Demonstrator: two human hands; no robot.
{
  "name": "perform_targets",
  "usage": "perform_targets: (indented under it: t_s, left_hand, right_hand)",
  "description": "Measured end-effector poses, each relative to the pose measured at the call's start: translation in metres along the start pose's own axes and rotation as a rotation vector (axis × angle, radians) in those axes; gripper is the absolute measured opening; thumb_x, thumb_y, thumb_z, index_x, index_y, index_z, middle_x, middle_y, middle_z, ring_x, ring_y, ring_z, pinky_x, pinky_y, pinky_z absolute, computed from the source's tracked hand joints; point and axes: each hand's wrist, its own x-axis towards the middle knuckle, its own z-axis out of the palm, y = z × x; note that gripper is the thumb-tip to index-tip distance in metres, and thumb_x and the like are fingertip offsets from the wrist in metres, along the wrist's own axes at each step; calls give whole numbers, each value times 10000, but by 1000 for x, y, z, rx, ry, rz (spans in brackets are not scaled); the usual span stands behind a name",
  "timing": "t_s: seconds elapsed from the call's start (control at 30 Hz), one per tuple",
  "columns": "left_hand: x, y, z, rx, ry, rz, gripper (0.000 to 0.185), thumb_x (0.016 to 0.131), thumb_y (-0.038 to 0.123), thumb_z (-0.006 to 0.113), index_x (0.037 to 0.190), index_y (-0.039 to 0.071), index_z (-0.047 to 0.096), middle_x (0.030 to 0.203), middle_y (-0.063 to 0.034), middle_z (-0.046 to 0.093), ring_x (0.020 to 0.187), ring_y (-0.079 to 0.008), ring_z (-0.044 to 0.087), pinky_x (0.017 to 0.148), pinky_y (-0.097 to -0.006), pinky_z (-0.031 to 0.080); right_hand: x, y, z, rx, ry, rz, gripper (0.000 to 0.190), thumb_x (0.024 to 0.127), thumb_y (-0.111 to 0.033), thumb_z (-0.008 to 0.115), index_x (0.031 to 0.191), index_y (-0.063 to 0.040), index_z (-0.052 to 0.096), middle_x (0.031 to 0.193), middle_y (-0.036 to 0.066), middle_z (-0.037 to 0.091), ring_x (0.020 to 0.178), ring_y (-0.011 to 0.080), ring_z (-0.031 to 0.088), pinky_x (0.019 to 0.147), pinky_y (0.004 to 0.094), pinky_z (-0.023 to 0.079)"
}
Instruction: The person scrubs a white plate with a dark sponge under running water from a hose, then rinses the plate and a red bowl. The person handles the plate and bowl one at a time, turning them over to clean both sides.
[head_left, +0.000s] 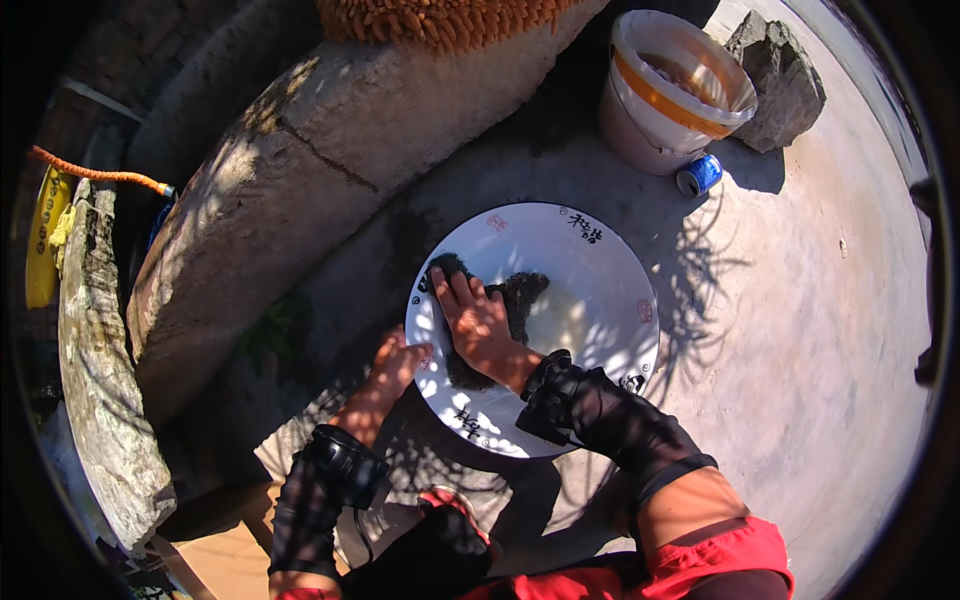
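Note:
A large white round dish lies in front of me on the concrete floor, with black characters and red seal-like marks around its rim. Under my right hand is a dark fibrous pad, pressed against the dish's left inner side. The pad spreads out past my fingertips and beyond both sides of the palm; its exact kind is unclear. My left hand grips the dish's left rim, thumb on the upper side, its fingers partly hidden. Dappled light and shadow cover the dish.
A long stone slab or trough wall runs along the upper left, an orange chenille piece on top. At upper right stand a white bucket, a blue can and a rock. An orange hose hangs left; cardboard lies lower left.

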Motion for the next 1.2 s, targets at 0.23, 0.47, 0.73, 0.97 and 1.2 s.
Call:
perform_targets:
  t_s: [0.23,0.47,0.73,0.97,1.2]
  left_hand:
    - [-1,21,8,14,-39,-43,160,807,13,646,956,4,588,868,-81,654,789,-165,620,715,-294,510]
    - [11,-24,0,-118,-118,-26,208,805,16,618,1011,0,591,910,-66,648,831,-138,596,729,-309,491]
    - [-1,6,4,-27,-84,58,262,802,107,609,1022,-35,616,902,-94,677,821,-158,614,756,-318,491]
    - [5,-10,2,70,-12,28,277,782,97,609,1019,-44,629,890,-87,677,809,-151,610,732,-310,479]
    - [-31,-6,18,-250,28,-182,292,822,85,627,1085,-41,610,966,-82,674,851,-159,608,770,-324,501]
  right_hand:
    - [17,13,-11,-50,35,126,720,825,-116,565,1487,-99,283,1278,127,457,1100,293,502,820,466,463]
    - [22,21,-12,31,-3,199,701,836,-116,551,1488,-113,294,1276,130,465,1133,315,496,815,461,469]
    - [18,24,-13,9,6,152,721,830,-91,541,1499,-131,276,1280,141,457,1127,323,501,804,467,479]
    - [5,2,9,-57,-6,48,782,829,-141,576,1521,-100,213,1316,158,437,1182,316,479,848,455,466]
    - [17,73,-40,-374,121,-145,656,836,-159,580,1456,-105,371,1202,79,478,1029,241,493,735,413,480]
